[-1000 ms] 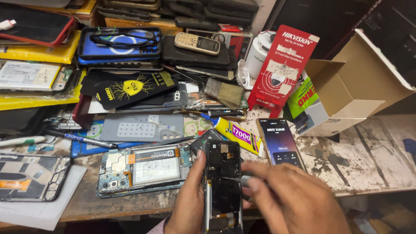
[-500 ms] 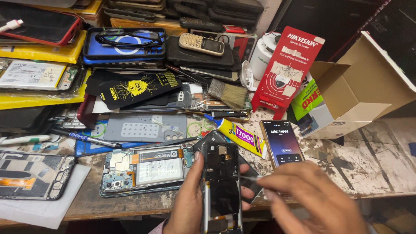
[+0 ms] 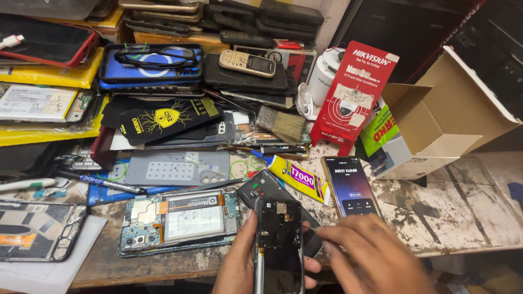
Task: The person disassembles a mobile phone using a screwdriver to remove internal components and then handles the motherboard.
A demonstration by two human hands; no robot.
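My left hand [image 3: 238, 260] grips an opened black phone body [image 3: 278, 239] upright at the bottom centre, above the bench edge. My right hand [image 3: 376, 256] is beside it on the right, fingers pinched near the phone's right edge; what they pinch is too blurred to tell. Just left of the held phone lies an opened phone [image 3: 180, 220] with its battery and circuit board exposed. To the right lies a phone with a lit screen [image 3: 350, 186]. A black phone back [image 3: 261, 188] lies behind the held one.
A yellow glue tube [image 3: 298, 177], a brush [image 3: 280, 124], a grey work mat [image 3: 177, 167], a red card pack [image 3: 354, 92] and an open cardboard box [image 3: 441, 117] crowd the worn bench. Stacks of phones and cases [image 3: 163, 65] fill the back. Another opened frame [image 3: 38, 228] lies left.
My right hand has shifted slightly right and forward beside the held phone. The view has tilted down a little, so the bench items sit higher in frame.
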